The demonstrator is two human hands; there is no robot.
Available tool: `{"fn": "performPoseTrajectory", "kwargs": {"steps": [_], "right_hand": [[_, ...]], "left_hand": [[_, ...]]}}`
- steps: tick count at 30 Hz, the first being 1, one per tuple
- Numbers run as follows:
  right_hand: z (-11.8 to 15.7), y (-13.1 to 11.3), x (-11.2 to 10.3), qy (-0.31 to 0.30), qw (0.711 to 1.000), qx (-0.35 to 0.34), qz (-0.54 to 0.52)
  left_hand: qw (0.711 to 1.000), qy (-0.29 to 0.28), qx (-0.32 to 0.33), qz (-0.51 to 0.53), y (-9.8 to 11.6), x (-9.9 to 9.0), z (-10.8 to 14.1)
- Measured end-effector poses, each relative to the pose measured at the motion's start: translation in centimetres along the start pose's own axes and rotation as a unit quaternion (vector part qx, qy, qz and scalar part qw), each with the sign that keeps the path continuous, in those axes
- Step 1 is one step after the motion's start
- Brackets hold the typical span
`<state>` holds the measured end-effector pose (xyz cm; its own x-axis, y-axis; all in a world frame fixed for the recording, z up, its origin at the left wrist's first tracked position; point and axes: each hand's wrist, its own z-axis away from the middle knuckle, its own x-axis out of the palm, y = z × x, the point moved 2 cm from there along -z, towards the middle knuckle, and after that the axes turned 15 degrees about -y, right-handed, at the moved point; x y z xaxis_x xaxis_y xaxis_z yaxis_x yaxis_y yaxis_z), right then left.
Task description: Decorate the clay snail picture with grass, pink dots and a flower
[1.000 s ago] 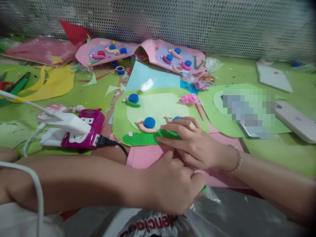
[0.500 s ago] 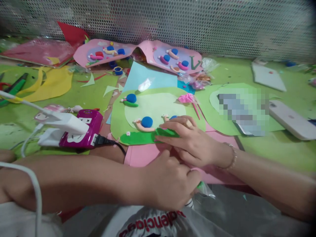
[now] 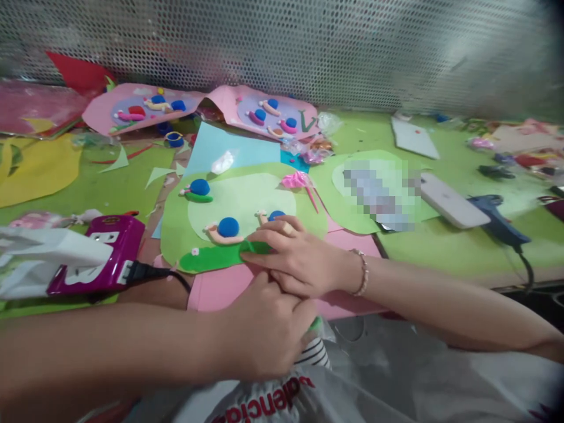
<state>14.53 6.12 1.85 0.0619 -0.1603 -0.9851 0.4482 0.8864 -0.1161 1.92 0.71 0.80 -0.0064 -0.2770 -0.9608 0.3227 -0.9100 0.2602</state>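
Observation:
A light green paper shape (image 3: 174, 226) with a paler oval lies in front of me. On it are clay snails with blue shells, one at upper left (image 3: 199, 188), one near the middle (image 3: 228, 227) and one partly hidden (image 3: 277, 215). A strip of green clay (image 3: 211, 257) with a small flower runs along its lower edge. My right hand (image 3: 295, 255), wearing a ring and bracelet, rests stretched fingers on this strip. Just below it, my left hand (image 3: 268, 329) is closed round a clear plastic bag (image 3: 326, 331) with green clay peeking out.
At left stands a purple power strip (image 3: 106, 252) with white plugs and a black cord. A pink card with snails (image 3: 220, 97) lies behind. Pink clay (image 3: 295, 180) sits by the green shape. To the right are a phone (image 3: 453, 200) and a dark glue gun (image 3: 500, 220).
The view has swung right, so the table's things sit further left and a glue gun shows. Both hands keep nearly the same place at the green strip.

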Motion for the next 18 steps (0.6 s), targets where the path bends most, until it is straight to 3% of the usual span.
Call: {"fn": "performPoseTrajectory", "kwargs": {"steps": [11,15,18], "right_hand": [[0.02,0.00,0.03,0.000,1.000,-0.004,0.011],[-0.19,-0.06,-0.04,0.031,0.999,-0.011,0.023],[-0.38,-0.09,-0.04,0.005,1.000,-0.012,0.026]], "left_hand": [[0.999,0.043,0.008,-0.018,-0.03,-0.31,-0.09],[0.999,0.035,0.009,0.000,-0.03,-0.35,-0.10],[1.000,0.021,0.008,0.009,-0.06,-0.21,-0.16]]}}
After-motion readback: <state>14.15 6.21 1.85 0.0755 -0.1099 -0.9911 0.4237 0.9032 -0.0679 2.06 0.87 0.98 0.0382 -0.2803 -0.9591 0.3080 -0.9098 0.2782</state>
